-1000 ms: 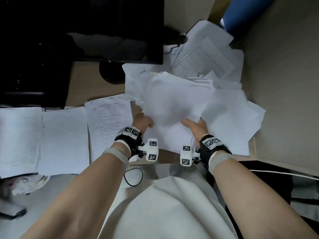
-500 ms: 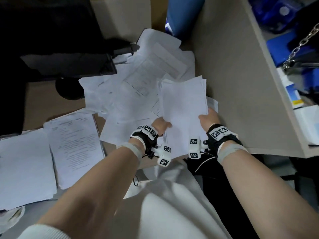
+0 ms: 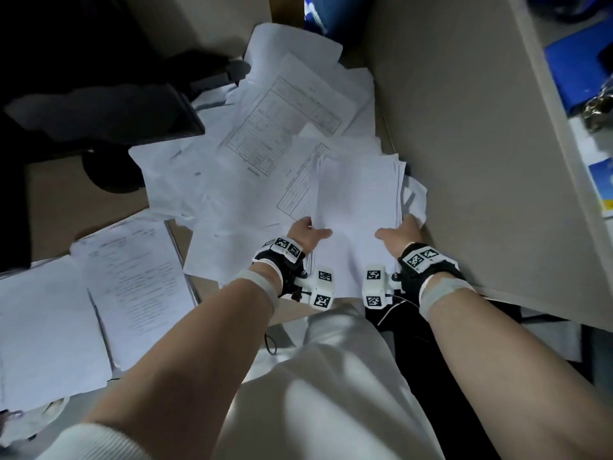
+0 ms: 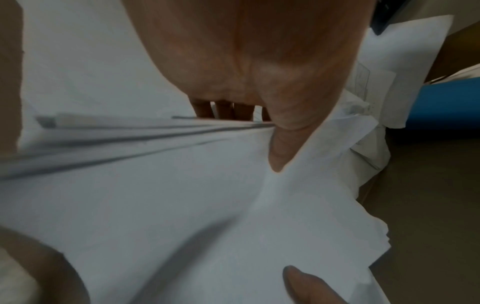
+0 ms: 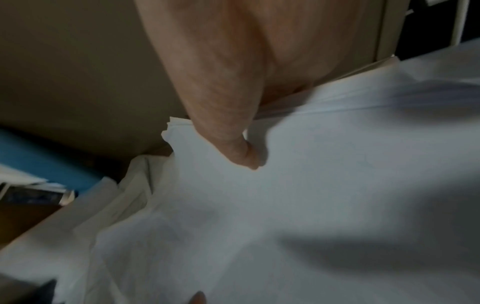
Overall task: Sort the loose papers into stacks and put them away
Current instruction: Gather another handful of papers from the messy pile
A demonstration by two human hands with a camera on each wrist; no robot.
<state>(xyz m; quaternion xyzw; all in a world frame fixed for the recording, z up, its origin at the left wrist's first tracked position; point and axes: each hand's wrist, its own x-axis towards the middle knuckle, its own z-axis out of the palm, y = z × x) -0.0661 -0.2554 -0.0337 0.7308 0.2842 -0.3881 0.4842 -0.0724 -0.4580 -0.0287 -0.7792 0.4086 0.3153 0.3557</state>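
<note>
A thick stack of white papers (image 3: 358, 200) is held between both hands near the desk's right side, beside the beige partition. My left hand (image 3: 306, 235) grips its left edge, thumb on top and fingers underneath, as the left wrist view shows at the stack (image 4: 182, 195). My right hand (image 3: 399, 235) grips the right edge with the thumb laid on the top sheet (image 5: 311, 185). A loose pile of papers (image 3: 265, 144), some with printed tables, spreads over the desk behind the stack. Two flat sorted stacks (image 3: 132, 287) lie at the left.
A black monitor (image 3: 99, 94) and its round base (image 3: 112, 174) stand at the back left. A beige partition (image 3: 464, 161) walls the right side, with blue items (image 3: 580, 58) beyond it. A blue object (image 3: 318, 11) sits at the desk's far end.
Both hands carried the gathered stack to the right, from over the loose pile to beside the partition, and squared its sheets. The head view has swung right.
</note>
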